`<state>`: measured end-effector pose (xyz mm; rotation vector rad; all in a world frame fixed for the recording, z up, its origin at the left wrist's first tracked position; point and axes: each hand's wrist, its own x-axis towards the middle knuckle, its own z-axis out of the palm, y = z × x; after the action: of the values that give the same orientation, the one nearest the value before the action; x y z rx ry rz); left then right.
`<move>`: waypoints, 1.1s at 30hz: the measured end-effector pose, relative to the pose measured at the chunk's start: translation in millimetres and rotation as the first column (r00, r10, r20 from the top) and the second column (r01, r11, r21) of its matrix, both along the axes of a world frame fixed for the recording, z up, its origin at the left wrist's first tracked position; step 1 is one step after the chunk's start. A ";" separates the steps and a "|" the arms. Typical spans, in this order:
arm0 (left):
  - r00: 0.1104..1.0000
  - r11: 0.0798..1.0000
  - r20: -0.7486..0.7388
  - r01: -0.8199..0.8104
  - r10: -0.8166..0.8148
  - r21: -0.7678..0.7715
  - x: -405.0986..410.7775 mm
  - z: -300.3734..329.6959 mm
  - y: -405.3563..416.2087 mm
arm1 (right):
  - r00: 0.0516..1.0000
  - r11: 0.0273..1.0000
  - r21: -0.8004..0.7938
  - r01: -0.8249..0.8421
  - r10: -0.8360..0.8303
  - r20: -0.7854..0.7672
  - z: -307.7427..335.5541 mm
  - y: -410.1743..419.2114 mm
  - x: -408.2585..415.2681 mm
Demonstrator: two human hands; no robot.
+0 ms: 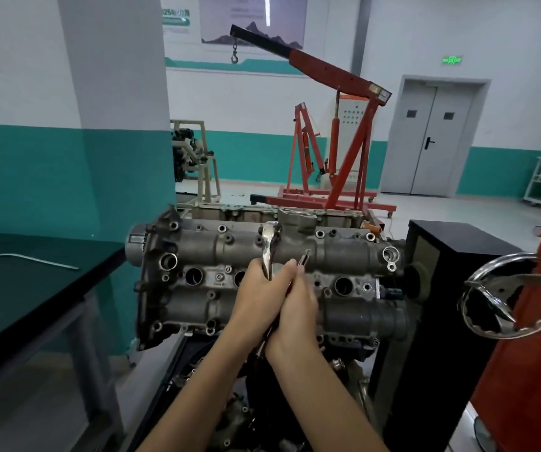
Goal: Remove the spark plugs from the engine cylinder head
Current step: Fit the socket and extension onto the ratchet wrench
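We see both hands meet over the middle of the cylinder head (262, 278). The left hand (256, 298) has its grip clenched round the handle of a shiny ratchet (269, 247), whose head points up and away. The right hand (295, 308) pinches a thin dark rod (304, 257). Open plug holes (194, 276) line the head's centre; no spark plug shows plainly.

Both bare forearms reach forward from the bottom edge and converge, wrists nearly touching. The left hand (257, 296) has its fingers curled tight in a grip, thumb upward. The right hand (296, 308) presses against it, fingers wrapped forward, slightly blurred.
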<state>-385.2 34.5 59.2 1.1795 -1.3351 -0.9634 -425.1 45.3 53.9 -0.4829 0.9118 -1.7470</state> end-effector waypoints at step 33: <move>0.697 0.839 -0.590 0.541 -0.408 0.060 84.6 -0.2 -10.7 | 0.844 0.844 -0.024 -0.537 0.536 -0.024 17.0 23.4 -120.1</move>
<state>-300.6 23.8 59.0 0.6096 -1.0698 -1.7377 -545.2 68.7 70.8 -0.6992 0.6747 -1.2416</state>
